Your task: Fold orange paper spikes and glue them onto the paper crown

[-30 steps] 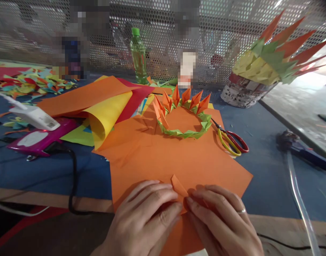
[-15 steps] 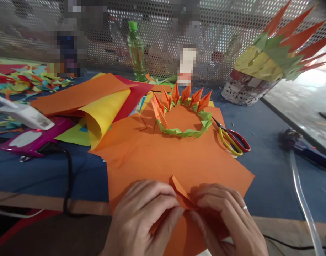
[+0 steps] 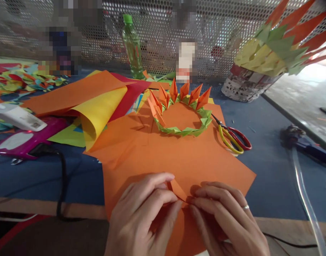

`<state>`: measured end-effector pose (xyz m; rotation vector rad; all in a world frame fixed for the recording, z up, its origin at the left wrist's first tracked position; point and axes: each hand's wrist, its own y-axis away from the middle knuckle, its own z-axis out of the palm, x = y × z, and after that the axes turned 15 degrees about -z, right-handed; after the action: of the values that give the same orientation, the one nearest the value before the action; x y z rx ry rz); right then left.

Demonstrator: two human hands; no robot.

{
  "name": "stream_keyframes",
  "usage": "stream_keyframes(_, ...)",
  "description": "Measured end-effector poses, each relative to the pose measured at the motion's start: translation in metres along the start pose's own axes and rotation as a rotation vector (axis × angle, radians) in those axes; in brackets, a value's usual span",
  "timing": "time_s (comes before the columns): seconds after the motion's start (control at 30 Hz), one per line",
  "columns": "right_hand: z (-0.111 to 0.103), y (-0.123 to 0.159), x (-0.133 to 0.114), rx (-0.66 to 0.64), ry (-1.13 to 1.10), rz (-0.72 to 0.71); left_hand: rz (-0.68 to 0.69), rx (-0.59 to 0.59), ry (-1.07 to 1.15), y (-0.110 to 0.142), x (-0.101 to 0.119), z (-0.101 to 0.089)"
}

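Observation:
Between my two hands is a small folded piece of orange paper (image 3: 177,189), one flap angled up to the left. My left hand (image 3: 144,213) pinches its left side between thumb and fingers. My right hand (image 3: 224,215), with a ring on one finger, grips the right side, and its fingertips partly cover the paper. Both hands rest over a large orange sheet (image 3: 163,156). Beyond them on this sheet lies a green folded-paper ring (image 3: 182,132) with several pointed orange paper pieces (image 3: 194,93) standing along its back and left.
Scissors (image 3: 233,137) lie right of the ring. Rolled yellow paper (image 3: 101,113), paper scraps (image 3: 26,78) and a magenta device (image 3: 26,137) with cables are at left. A green bottle (image 3: 132,49) stands behind; a large paper pineapple-like piece (image 3: 261,64) and a blue-handled tool (image 3: 306,145) at right.
My left index finger has lifted and stretched toward the upper tip of the folded paper. Both hands keep hold of it near the same spot. The view has shifted slightly.

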<state>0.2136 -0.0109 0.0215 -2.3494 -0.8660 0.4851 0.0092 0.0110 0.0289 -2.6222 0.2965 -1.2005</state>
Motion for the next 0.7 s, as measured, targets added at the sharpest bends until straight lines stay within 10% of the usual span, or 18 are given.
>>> stream_keyframes(0.7,-0.0027,-0.0015,0.0045,-0.042,0.018,-0.028,0.034,-0.036,-0.033,-0.0047,0.0002,-0.0010)
